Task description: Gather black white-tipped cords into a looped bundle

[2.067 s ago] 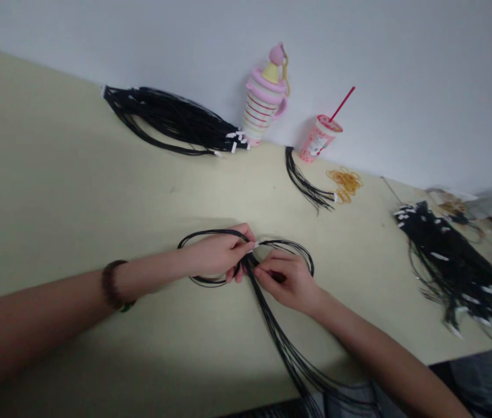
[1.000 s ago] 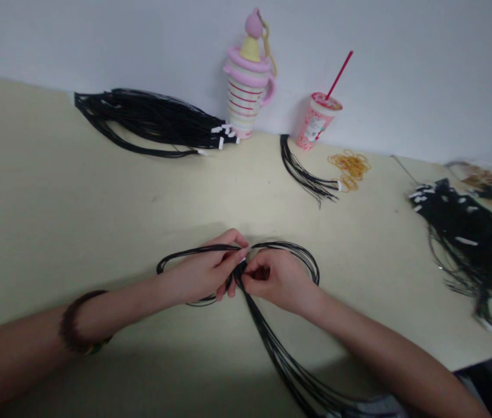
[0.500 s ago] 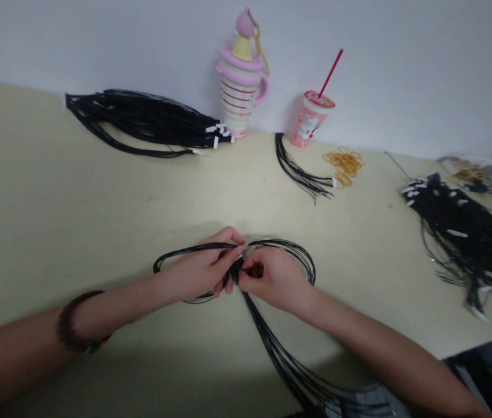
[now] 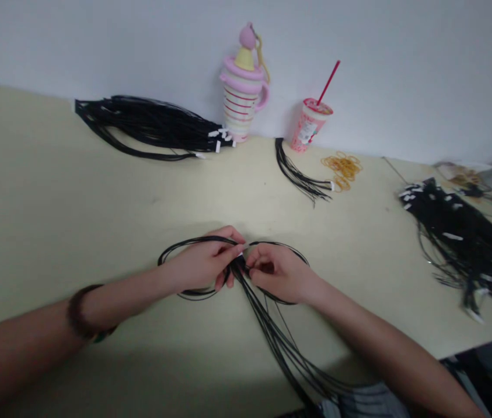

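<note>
A bundle of thin black cords [image 4: 272,334] runs from the table's near edge up to the middle, where it splits into a loop on each side. My left hand [image 4: 200,266] pinches the cords at the crossing, its fingers closed on them beside a small white tag. My right hand [image 4: 278,271] meets it from the right, fingers curled shut on the same cords. A dark bead bracelet [image 4: 81,316] sits on my left wrist.
On the pale yellow table [image 4: 54,197] lie a large pile of black cords [image 4: 150,125] at the back left, a small bunch [image 4: 300,177], yellow rubber bands [image 4: 344,168] and another heap [image 4: 463,238] at the right. A pink striped bottle [image 4: 241,96] and a cup with a red straw [image 4: 309,125] stand by the wall.
Both hands stay pinched together at the crossing. The right loop has shrunk and dropped closer to my right hand. The view has shifted slightly.
</note>
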Available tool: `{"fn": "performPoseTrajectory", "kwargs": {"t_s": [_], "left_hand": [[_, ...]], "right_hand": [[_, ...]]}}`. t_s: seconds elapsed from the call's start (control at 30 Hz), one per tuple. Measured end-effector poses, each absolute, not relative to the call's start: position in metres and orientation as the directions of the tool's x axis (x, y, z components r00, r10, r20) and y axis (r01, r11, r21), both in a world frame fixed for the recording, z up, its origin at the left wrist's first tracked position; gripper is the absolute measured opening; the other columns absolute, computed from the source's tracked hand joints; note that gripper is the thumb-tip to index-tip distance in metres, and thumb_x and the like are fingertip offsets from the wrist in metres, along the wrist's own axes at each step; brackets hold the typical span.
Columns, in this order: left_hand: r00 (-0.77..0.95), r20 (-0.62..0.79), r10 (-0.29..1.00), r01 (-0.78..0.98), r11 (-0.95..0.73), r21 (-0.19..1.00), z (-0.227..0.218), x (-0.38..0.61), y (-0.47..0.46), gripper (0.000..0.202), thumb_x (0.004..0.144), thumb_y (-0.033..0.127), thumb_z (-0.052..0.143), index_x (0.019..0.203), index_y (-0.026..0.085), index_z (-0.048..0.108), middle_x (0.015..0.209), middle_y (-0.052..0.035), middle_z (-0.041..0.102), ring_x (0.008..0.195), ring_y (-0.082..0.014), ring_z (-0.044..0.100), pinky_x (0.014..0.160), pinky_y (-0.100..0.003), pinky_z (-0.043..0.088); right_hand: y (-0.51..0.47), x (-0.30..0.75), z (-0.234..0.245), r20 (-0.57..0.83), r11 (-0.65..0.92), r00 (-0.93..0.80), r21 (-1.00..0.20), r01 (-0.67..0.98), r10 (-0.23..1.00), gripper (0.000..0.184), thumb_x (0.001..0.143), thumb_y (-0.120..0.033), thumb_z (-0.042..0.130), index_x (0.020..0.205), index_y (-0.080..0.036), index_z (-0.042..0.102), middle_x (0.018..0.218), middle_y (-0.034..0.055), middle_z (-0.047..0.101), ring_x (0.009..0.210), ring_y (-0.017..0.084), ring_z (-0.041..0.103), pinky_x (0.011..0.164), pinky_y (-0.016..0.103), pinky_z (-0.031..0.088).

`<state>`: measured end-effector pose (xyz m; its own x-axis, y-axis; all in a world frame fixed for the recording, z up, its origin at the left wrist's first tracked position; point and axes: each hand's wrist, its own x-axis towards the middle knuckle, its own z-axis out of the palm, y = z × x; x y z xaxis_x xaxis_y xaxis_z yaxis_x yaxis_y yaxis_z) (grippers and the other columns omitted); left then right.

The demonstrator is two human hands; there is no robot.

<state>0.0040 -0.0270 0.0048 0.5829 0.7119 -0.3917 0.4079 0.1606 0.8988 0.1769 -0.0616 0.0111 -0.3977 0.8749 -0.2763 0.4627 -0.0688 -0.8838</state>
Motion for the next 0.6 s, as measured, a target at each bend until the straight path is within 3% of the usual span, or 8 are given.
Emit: {"fn": "performPoseTrajectory", "kwargs": {"t_s": [0.1, 0.27, 0.43, 0.6], "left_hand": [[0.584, -0.419, 0.695, 0.403, 0.200, 0.893, 0.006, 0.005, -0.024, 0.016, 0.087, 0.035, 0.036, 0.092, 0.020, 0.040, 0.048, 0.0052, 0.052, 0.035, -0.0080, 0.048, 0.034, -0.014, 0.035], [0.599, -0.396, 0.696, 0.366, 0.202, 0.909, 0.005, 0.007, -0.023, 0.019, 0.086, 0.037, 0.036, 0.092, 0.020, 0.040, 0.055, 0.0031, 0.056, 0.039, -0.0088, 0.051, 0.034, -0.015, 0.037], [0.576, -0.415, 0.704, 0.390, 0.210, 0.897, 0.009, 0.007, -0.024, 0.018, 0.087, 0.037, 0.035, 0.091, 0.019, 0.040, 0.046, 0.0052, 0.053, 0.033, -0.0073, 0.046, 0.033, -0.014, 0.034], [0.583, -0.414, 0.699, 0.384, 0.211, 0.899, 0.009, 0.007, -0.024, 0.020, 0.086, 0.039, 0.035, 0.089, 0.020, 0.040, 0.047, 0.0044, 0.054, 0.034, -0.0081, 0.046, 0.034, -0.015, 0.034]], "right_hand": [[-0.056, 0.184, 0.013, -0.349, -0.287, -0.451, -0.936, 0.201, 0.822, 0.016, 0.070, -0.015, 0.052, 0.085, -0.013, 0.053, 0.056, -0.0040, 0.052, 0.047, 0.002, 0.044, 0.045, 0.013, 0.032], [-0.047, 0.195, 0.008, -0.289, -0.439, -0.534, -0.881, -0.176, 0.794, 0.014, 0.074, -0.018, 0.054, 0.084, -0.011, 0.060, 0.065, 0.0018, 0.062, 0.050, 0.003, 0.053, 0.047, 0.013, 0.040], [-0.046, 0.200, -0.002, -0.232, -0.515, -0.614, -0.789, -0.335, 0.755, 0.024, 0.066, -0.015, 0.066, 0.089, -0.012, 0.064, 0.074, 0.0028, 0.064, 0.068, 0.005, 0.060, 0.061, 0.013, 0.048], [-0.047, 0.192, -0.002, -0.155, -0.362, -0.504, -0.866, -0.344, 0.850, 0.027, 0.057, -0.014, 0.074, 0.083, -0.015, 0.065, 0.070, -0.0001, 0.065, 0.062, 0.004, 0.060, 0.060, 0.014, 0.050]]}}
